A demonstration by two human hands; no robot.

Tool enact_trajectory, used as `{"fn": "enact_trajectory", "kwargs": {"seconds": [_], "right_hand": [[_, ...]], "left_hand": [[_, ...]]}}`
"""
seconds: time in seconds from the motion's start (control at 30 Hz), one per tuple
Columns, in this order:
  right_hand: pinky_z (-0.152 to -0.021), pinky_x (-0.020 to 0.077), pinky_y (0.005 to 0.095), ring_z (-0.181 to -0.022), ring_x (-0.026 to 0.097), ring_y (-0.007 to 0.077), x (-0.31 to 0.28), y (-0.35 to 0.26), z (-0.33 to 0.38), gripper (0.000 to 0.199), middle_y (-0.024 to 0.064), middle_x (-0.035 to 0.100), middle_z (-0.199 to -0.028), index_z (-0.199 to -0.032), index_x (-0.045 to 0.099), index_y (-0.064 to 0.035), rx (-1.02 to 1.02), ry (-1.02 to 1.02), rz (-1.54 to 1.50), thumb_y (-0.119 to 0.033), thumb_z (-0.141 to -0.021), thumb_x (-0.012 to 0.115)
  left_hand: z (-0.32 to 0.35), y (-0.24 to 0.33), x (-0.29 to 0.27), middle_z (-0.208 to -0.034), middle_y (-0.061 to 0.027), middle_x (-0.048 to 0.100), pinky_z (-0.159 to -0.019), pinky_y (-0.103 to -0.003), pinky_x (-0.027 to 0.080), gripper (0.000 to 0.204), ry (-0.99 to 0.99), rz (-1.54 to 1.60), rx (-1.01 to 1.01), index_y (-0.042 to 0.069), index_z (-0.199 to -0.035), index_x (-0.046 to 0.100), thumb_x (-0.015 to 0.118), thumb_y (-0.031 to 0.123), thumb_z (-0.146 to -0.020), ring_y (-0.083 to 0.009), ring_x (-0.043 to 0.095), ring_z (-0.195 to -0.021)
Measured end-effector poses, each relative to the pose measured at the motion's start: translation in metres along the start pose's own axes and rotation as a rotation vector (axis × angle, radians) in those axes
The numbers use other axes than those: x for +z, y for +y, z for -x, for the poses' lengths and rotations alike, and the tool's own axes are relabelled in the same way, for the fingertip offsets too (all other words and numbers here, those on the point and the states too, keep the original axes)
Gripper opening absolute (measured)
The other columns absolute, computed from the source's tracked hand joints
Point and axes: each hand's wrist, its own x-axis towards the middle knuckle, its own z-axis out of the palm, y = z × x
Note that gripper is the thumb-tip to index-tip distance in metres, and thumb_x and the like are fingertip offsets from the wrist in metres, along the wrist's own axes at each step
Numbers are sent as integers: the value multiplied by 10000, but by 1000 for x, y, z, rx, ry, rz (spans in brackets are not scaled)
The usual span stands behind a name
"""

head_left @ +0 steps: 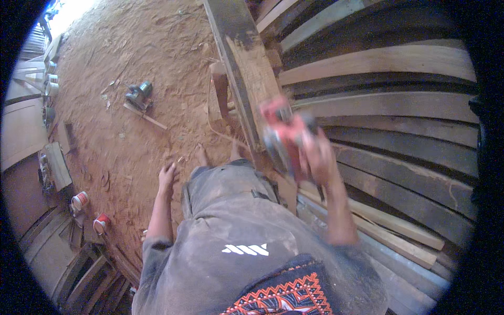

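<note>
Red plastic, smeared by motion blur, makes up most of the body of a handheld power tool with dark parts (286, 131), seen over the near end of a long wooden beam, part dark grey and part bare tan (252, 65). Whether the tool touches the beam cannot be told through the blur. The person's right hand (318, 156), just right of the beam's near end, has its grip closed around the rear of the tool. The left hand (167, 176) hangs to the left of the beam, well apart from it, its grip loose and holding nothing visible, fingers slightly curled.

Close along the beam's left side stands a brown wooden block (214, 97). Farther left of the beam, on the reddish-brown earthen floor (152, 39), sits a green-and-black power tool (139, 96), with a thin, pale wooden strip (149, 117) just below it. Bare feet (201, 154) show left of the beam's near end. To the beam's right, rough brown planks (378, 107) lie in a row. Well left of the beam and nearer the person stand two small red-and-white buckets (101, 224).
</note>
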Motion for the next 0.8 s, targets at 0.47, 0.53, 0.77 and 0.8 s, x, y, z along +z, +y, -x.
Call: {"fn": "enact_trajectory", "kwargs": {"seconds": [0.47, 0.53, 0.77, 0.8], "right_hand": [[-456, 385, 305, -463, 472, 108, 12, -31, -275, 529, -13, 512, -598, -1013, 736, -92, 77, 19, -459, -518, -1054, 426], [-457, 392, 313, -460, 471, 113, 16, -25, -252, 532, -10, 524, -608, -992, 722, -87, 40, 23, -500, -524, -1053, 427], [-613, 493, 397, -586, 592, 205, 6, -5, 33, 267, 64, 631, -696, -998, 623, -67, 197, -18, -67, -310, -1012, 513], [-545, 443, 350, -512, 538, 143, 7, -7, 60, 456, 24, 576, -586, -803, 640, -76, 404, -21, -236, -425, -1038, 462]], "left_hand": [[19, 103, 114, -1265, -101, 655, -807, -335, 555, 498, -333, 157, 376, 19, -1403, 542, 660, 299, -1008, -200, 683, -1057], [18, 112, 111, -1275, -105, 653, -816, -335, 556, 510, -270, 74, 448, 23, -1413, 537, 662, 306, -1007, -197, 681, -1066], [-5, -7, -18, -1197, -95, 676, -718, -339, 548, 495, 47, 65, -61, 16, -1337, 567, 700, 319, -969, -206, 685, -987], [-1, -24, -32, -1178, -89, 680, -707, -335, 545, 468, 127, 66, -174, 16, -1317, 575, 697, 305, -969, -199, 684, -966]]}}
